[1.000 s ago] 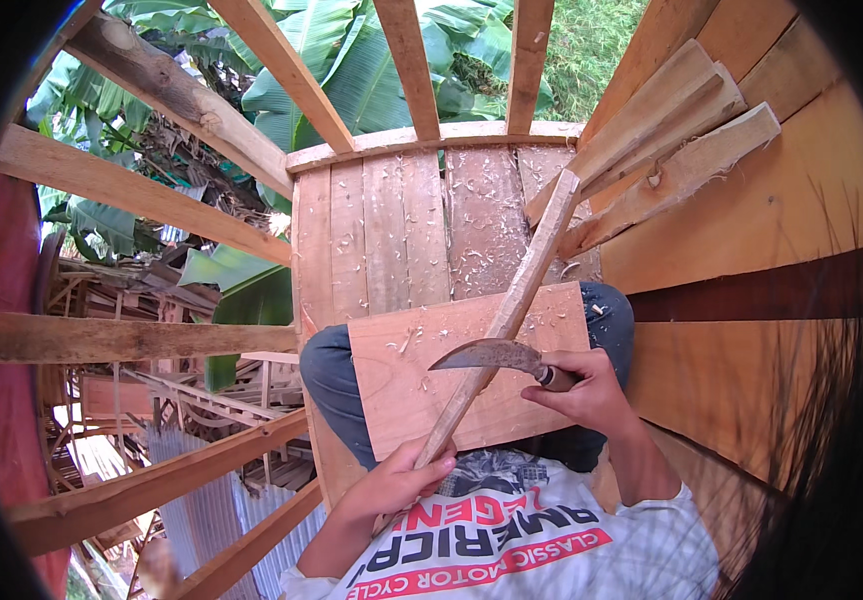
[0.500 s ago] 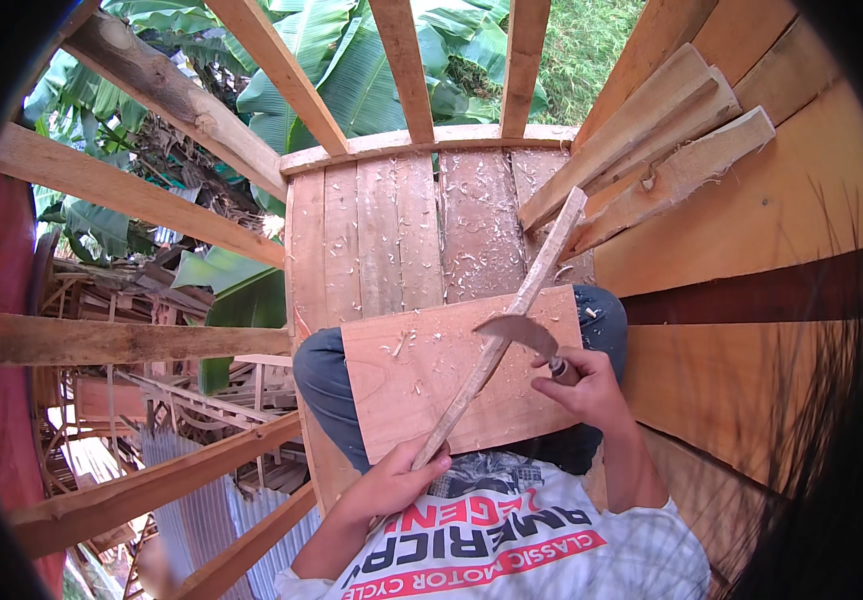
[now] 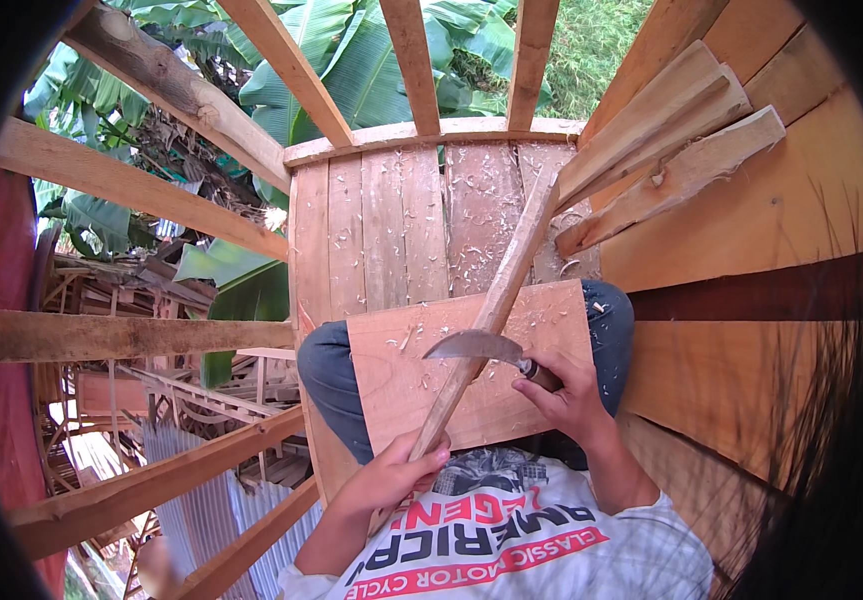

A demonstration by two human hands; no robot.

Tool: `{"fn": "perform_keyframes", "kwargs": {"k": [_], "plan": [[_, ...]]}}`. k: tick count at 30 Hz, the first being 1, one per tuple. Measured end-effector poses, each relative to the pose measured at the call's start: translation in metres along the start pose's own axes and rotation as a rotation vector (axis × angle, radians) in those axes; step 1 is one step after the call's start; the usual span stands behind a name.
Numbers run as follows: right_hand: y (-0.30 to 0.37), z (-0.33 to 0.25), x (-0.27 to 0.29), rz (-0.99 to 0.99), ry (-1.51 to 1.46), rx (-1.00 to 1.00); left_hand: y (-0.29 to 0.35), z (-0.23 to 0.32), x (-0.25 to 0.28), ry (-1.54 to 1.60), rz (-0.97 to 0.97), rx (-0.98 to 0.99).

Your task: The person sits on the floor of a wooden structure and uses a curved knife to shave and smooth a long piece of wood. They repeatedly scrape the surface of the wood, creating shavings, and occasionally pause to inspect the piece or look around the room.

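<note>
A long, pale wooden stick (image 3: 503, 290) slants from my lap up toward the far right, over a flat wooden board (image 3: 381, 378) lying across my legs. My left hand (image 3: 398, 474) is closed around the stick's near end. In my right hand (image 3: 568, 397) is a curved knife (image 3: 474, 345), gripped by its dark handle with a metal band. The hooked blade crosses the stick about midway, its tip pointing left. Whether the edge is biting into the wood cannot be made out. Thin wood shavings (image 3: 406, 337) lie scattered over the board.
Beyond my knees, the plank floor (image 3: 383, 220) is strewn with shavings. Rough wooden pieces (image 3: 666, 180) lean against the plank wall (image 3: 751, 380) on the right. Wooden railing bars (image 3: 141, 335) stand at the left and far side, with banana leaves (image 3: 366, 75) outside.
The knife has moved left and nearer to me along the stick, with my right hand following. The stick's far end has shifted left and its face has turned.
</note>
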State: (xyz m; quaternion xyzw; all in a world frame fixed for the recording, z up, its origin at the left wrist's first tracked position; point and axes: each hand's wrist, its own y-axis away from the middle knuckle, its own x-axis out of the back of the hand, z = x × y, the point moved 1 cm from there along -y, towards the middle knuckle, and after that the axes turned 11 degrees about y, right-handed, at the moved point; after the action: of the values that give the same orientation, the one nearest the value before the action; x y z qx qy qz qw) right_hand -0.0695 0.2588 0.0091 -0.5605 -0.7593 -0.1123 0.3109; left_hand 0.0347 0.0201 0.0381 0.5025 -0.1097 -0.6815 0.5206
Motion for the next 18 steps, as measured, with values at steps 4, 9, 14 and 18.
{"fn": "perform_keyframes", "kwargs": {"k": [4,9,14,18], "plan": [[0.007,-0.006,-0.001,-0.099,0.146,0.135,-0.002,-0.004,0.003,0.029,-0.030,-0.014],[-0.002,0.003,0.002,-0.018,0.198,0.068,-0.006,-0.007,0.006,-0.001,-0.023,-0.026],[-0.011,0.006,0.006,0.088,0.262,0.001,-0.001,-0.007,0.004,0.007,-0.036,-0.016],[0.003,-0.008,-0.001,-0.082,0.269,0.166,0.000,-0.003,0.001,0.000,-0.021,-0.020]]}}
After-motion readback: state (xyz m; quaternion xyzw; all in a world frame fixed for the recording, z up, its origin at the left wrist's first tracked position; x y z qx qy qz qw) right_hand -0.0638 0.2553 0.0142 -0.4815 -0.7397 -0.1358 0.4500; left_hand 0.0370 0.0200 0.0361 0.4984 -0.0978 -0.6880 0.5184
